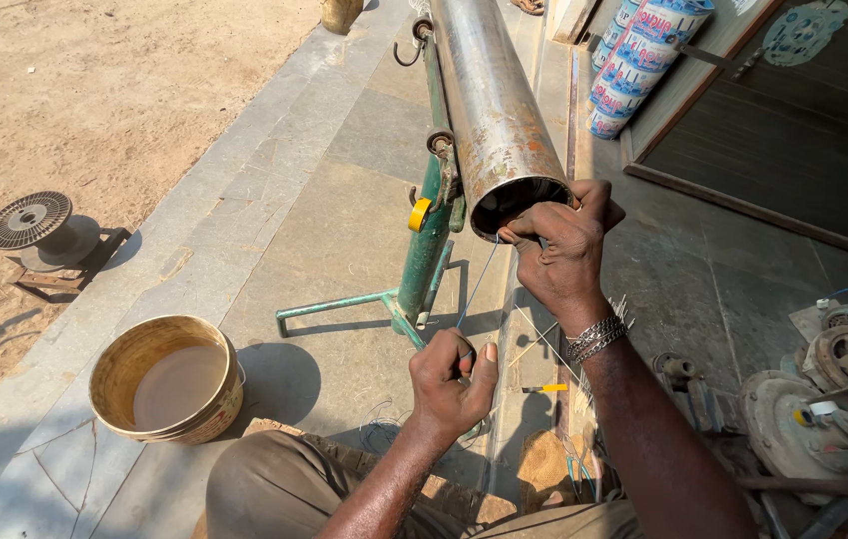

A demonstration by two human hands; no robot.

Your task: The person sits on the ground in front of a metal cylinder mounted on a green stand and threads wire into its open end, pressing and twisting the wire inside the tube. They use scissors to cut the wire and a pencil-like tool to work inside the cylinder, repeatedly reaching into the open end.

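Right hand [565, 252] is gripping the near rim of a rusty metal pipe [489, 100], fingers pinching a thin wire [477, 287]. Left hand [452, 377], nearer, is clamping the wire's lower end. Pipe is lying on a green stand [431, 235]. Blue-white labelled cylindrical packs [633, 60] are leaning far right. Tan bucket [166, 379] is sitting near left.
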